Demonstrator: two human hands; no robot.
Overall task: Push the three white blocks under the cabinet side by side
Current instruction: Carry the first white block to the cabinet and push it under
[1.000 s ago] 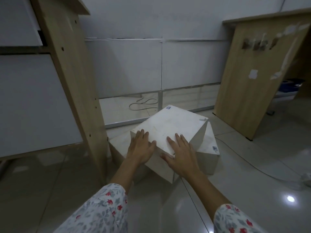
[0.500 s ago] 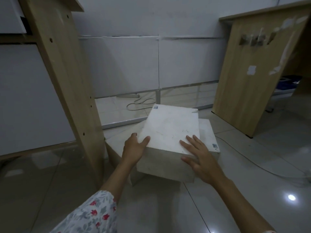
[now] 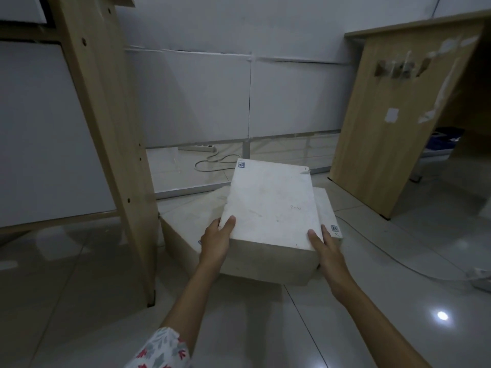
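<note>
**Three white blocks on tiled floor, top block held in both hands**

Item 1: top white block (image 3: 271,205). Lies across the two other blocks, near end toward the camera, small blue sticker at its far left corner, faint handwriting near its right edge.

Item 2: left white block (image 3: 191,221). On the floor (image 3: 398,261), just beside the wooden cabinet side panel (image 3: 106,128), partly covered by the top block.

Item 3: right white block (image 3: 325,208). On the floor, mostly hidden beneath the top block; a strip of its top and a sticker show.

Item 4: left hand (image 3: 216,240). Closed around the top block's near left corner, thumb on the upper face, fingers hidden behind the side.

Item 5: right hand (image 3: 325,247). Gripping the near right corner, thumb laid on top.

Item 6: power strip (image 3: 198,148) with cable, on the floor by the wall.

Item 7: wooden desk (image 3: 393,134), at right, well apart from the blocks.
</note>
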